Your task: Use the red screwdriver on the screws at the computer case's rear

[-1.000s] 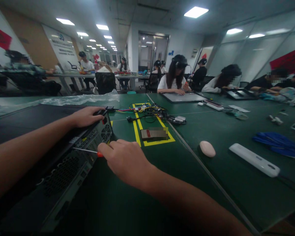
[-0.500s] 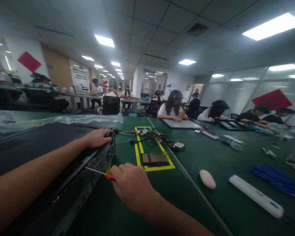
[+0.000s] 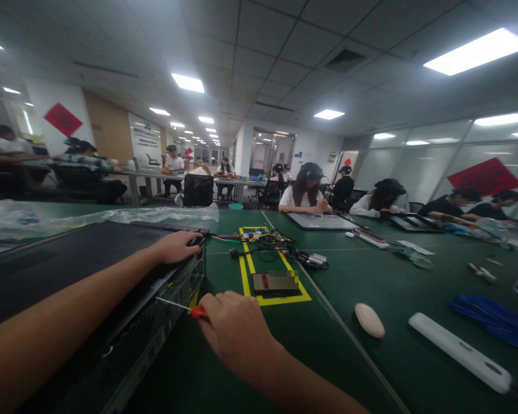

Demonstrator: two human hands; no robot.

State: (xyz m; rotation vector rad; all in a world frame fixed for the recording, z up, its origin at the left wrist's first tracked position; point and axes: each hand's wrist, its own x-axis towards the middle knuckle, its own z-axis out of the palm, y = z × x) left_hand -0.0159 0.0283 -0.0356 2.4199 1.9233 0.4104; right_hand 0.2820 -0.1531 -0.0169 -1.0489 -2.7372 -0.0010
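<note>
A black computer case (image 3: 82, 259) lies on its side at the left, its rear panel with vents facing right. My left hand (image 3: 179, 246) rests on the case's top near the far rear corner, with fingers bent over the edge; whether it grips anything there is hard to tell. My right hand (image 3: 237, 322) is closed round the orange-red handle of a screwdriver (image 3: 197, 312). The screwdriver's thin shaft points left, and its tip is at the upper edge of the rear panel.
On the green table (image 3: 328, 276), cables (image 3: 280, 244) lie beyond a brown box (image 3: 274, 283) inside yellow tape. Rightward are a pale mouse (image 3: 369, 320), a white power strip (image 3: 460, 351) and blue cloth (image 3: 494, 319). Clear plastic (image 3: 168, 213) lies behind the case. People sit farther back.
The whole view has shifted slightly, with everything a little lower and farther right. Both hands keep nearly the same places at the case, and the screwdriver remains at the panel's edge.
</note>
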